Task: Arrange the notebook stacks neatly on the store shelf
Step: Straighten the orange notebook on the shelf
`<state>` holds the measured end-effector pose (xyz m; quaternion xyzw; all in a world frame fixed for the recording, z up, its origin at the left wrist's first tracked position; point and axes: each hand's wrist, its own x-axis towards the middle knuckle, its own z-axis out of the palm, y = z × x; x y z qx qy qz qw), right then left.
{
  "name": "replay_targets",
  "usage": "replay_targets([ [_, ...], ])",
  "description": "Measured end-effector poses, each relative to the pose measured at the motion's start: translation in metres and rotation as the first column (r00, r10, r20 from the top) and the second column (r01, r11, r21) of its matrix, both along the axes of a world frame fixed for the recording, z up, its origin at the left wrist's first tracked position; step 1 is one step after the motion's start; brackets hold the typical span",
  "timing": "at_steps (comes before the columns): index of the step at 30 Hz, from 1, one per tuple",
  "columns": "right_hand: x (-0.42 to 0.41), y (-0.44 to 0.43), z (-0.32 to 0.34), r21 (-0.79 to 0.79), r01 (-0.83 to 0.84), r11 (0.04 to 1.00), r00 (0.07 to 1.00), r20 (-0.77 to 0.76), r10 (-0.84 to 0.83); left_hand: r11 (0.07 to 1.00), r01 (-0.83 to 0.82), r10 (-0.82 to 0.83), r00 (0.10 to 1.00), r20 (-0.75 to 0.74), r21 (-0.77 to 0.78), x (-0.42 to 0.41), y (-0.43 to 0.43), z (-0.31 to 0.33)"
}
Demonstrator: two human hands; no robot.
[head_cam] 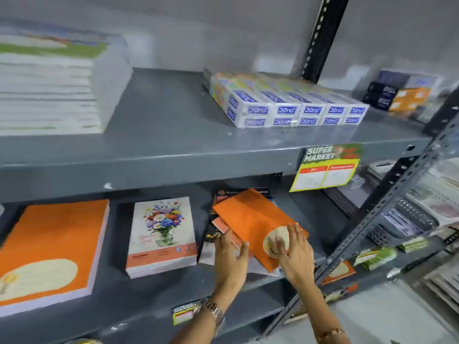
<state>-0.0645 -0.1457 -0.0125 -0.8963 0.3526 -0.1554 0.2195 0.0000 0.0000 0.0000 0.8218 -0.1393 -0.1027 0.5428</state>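
On the lower grey shelf (154, 291) lies a messy pile of notebooks. Its top one is an orange notebook (250, 217) with a cream label, lying askew. My right hand (294, 252) rests flat on that label with fingers spread. My left hand (229, 254) presses against the pile's left edge, thumb touching the orange cover. Darker notebooks (221, 194) stick out beneath it. To the left stand a tidy stack of flower-cover notebooks (161, 234) and a tall orange notebook stack (49, 247).
The upper shelf (173, 150) carries a tall blurred book stack (49, 83) at left and several DOMS boxes (293, 105) at right. A yellow supermarket price tag (327, 170) hangs from its edge. A slotted metal upright (387, 204) and a neighbouring rack of stationery stand at right.
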Motion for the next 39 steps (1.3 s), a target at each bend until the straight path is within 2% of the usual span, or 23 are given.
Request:
replay_targets([
  [3,0.018,-0.040,-0.007,-0.010,0.042,0.999,0.988,-0.148,-0.043,0.999,-0.029,0.033,0.973,-0.226,0.020,0.007,-0.033,-0.008],
  [6,0.031,-0.070,-0.003,0.060,0.030,0.998,0.954,-0.301,-0.011,0.988,-0.109,0.137,0.948,-0.287,0.113,0.006,-0.049,-0.014],
  [9,0.034,-0.090,-0.001,0.254,0.025,0.967,0.963,-0.267,0.045,0.980,-0.137,0.177,0.931,-0.319,0.144,0.005,-0.054,-0.017],
  [12,0.033,-0.095,0.003,0.349,0.009,0.937,0.977,-0.204,0.067,0.985,-0.136,0.165,0.921,-0.352,0.108,0.010,-0.050,-0.020],
  [15,0.027,-0.091,0.005,0.407,0.056,0.912,0.995,-0.095,-0.019,0.990,-0.139,0.132,0.893,-0.430,0.016,0.016,-0.043,-0.019],
  [19,0.014,-0.080,0.011,0.583,0.086,0.808,0.983,0.082,-0.164,0.983,-0.140,0.050,0.822,-0.568,-0.116,0.019,-0.033,-0.014],
  [23,0.011,-0.059,0.023,0.627,0.130,0.768,0.953,0.134,-0.270,0.982,-0.070,-0.030,0.858,-0.513,-0.174,0.025,-0.018,0.001],
  [26,0.020,-0.025,0.034,0.630,0.106,0.769,0.943,0.182,-0.279,0.992,-0.004,-0.050,0.910,-0.411,-0.128,0.039,0.015,0.018],
  [30,0.054,0.042,0.047,0.625,0.052,0.779,0.920,0.274,-0.281,0.988,-0.051,-0.003,0.937,-0.350,-0.143,0.072,0.082,0.042],
  [34,0.101,0.130,0.054,0.551,-0.075,0.831,0.929,0.343,-0.143,0.985,-0.104,0.059,0.951,-0.303,-0.136,0.113,0.174,0.059],
  [39,0.166,0.249,0.052,0.339,-0.166,0.926,0.978,0.176,0.111,0.980,-0.186,0.156,0.938,-0.308,-0.070,0.160,0.297,0.066],
])
